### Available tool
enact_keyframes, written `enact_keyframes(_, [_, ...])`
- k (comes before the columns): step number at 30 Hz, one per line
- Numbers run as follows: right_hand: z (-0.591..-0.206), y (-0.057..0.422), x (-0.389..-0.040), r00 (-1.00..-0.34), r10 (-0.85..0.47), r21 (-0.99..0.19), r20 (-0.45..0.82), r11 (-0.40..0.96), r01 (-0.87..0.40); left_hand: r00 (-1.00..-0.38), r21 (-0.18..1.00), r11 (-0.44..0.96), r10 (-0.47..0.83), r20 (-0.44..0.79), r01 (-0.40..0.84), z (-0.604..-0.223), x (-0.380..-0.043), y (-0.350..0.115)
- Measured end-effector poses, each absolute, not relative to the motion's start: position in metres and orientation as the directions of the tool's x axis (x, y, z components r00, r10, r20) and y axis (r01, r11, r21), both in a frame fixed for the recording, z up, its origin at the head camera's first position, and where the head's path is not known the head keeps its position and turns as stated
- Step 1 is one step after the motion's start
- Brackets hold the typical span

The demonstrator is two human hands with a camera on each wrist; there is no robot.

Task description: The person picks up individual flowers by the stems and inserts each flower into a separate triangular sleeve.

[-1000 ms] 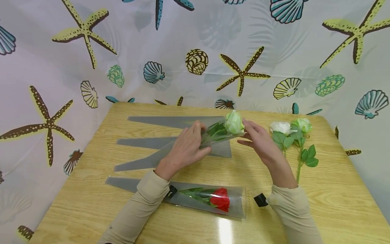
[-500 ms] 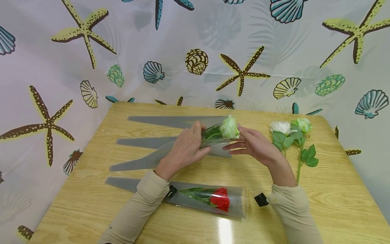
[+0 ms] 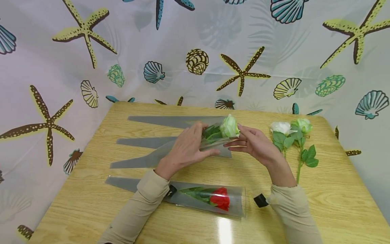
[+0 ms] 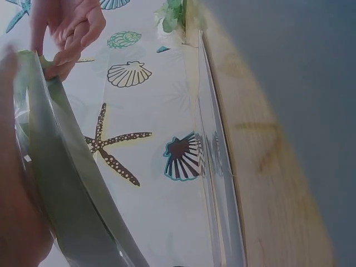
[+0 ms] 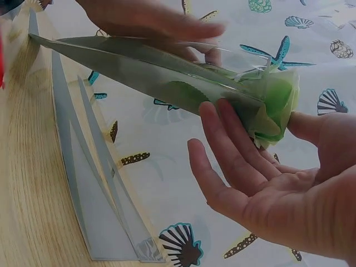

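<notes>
A pale green-white rose (image 3: pixel 229 126) lies in a clear, grey-backed flower sleeve (image 5: pixel 167 78), held above the table at a slight tilt. Its bloom is at the sleeve's wide mouth, and green leaves show through the film. My left hand (image 3: pixel 187 145) grips the sleeve around its middle from above, thumb stretched along the near side. With its thumb against the outer end of the bloom, my right hand (image 3: pixel 259 145) touches the sleeve's underside with its fingertips; the fingers are loosely extended. In the left wrist view the sleeve (image 4: pixel 72 167) hides most of the flower.
Nearest me lies a sleeve (image 3: pixel 237 203) with a red rose (image 3: pixel 220 199) inside. Two flat sleeves, an upper one (image 3: pixel 152 120) and a lower one (image 3: pixel 137 142), lie behind the held one. A white rose (image 3: pixel 281 128) and a green-white rose (image 3: pixel 302 125) rest at right.
The rose and sleeve have shifted slightly left, the bloom sitting closer to my left hand. My right hand followed leftward, fingers now under the sleeve. My left thumb has stretched out.
</notes>
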State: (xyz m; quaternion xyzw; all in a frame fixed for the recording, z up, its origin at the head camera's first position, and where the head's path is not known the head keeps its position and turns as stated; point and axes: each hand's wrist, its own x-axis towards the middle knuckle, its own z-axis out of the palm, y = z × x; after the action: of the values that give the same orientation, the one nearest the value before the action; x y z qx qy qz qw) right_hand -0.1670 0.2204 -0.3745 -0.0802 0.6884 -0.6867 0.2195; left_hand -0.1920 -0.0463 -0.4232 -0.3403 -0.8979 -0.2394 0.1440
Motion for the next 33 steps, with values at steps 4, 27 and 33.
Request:
enact_keyframes(4, [-0.374, 0.219, -0.166, -0.895, -0.4, -0.98, -0.198, 0.055, 0.193, -0.73, 0.425, 0.596, 0.51, 0.454, 0.681, -0.424, -0.192, -0.048])
enact_keyframes(27, [-0.375, 0.216, -0.163, -0.909, -0.37, -0.958, -0.194, 0.271, 0.094, -0.779, 0.69, 0.364, 0.341, 0.527, 0.626, -0.413, -0.197, -0.048])
enact_keyframes(33, [-0.376, 0.214, -0.163, -0.901, -0.39, -0.947, -0.192, 0.314, 0.066, -0.779, 0.692, 0.362, 0.344, 0.524, 0.625, -0.413, -0.196, -0.049])
